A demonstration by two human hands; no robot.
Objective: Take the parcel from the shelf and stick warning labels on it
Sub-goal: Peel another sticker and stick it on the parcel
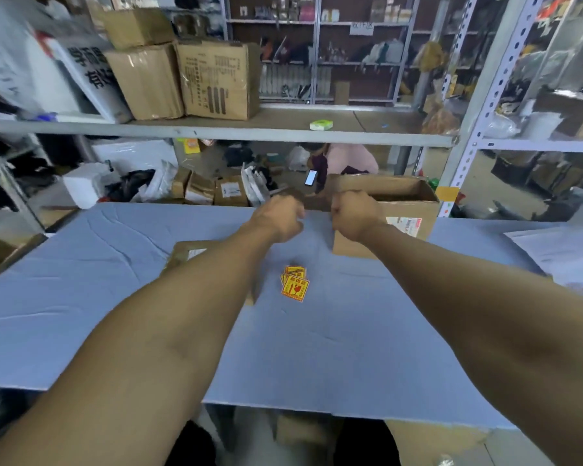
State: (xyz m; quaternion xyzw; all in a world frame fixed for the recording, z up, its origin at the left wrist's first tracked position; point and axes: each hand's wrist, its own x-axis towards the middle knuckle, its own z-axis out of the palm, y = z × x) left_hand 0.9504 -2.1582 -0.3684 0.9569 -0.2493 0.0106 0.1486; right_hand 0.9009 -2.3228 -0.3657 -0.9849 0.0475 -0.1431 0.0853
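An open cardboard box point(404, 210) with a white shipping label stands at the table's far edge, right of centre. My right hand point(354, 215) is closed over its near left corner. My left hand point(278, 218) is a closed fist just left of the box; a brown flap point(293, 195) lies right behind its knuckles, and I cannot tell whether the fingers hold it. A small stack of yellow-and-red warning labels point(295, 285) lies on the blue table cover point(81, 280) between my forearms. A flat brown parcel point(186, 253) sits partly hidden under my left forearm.
A grey shelf board point(216, 131) runs above the table's far edge, carrying large cartons point(216, 79) on the left and a small green-white pack point(321, 124). Papers point(559, 253) lie at the table's right. A person crouches behind the shelf among parcels on the floor.
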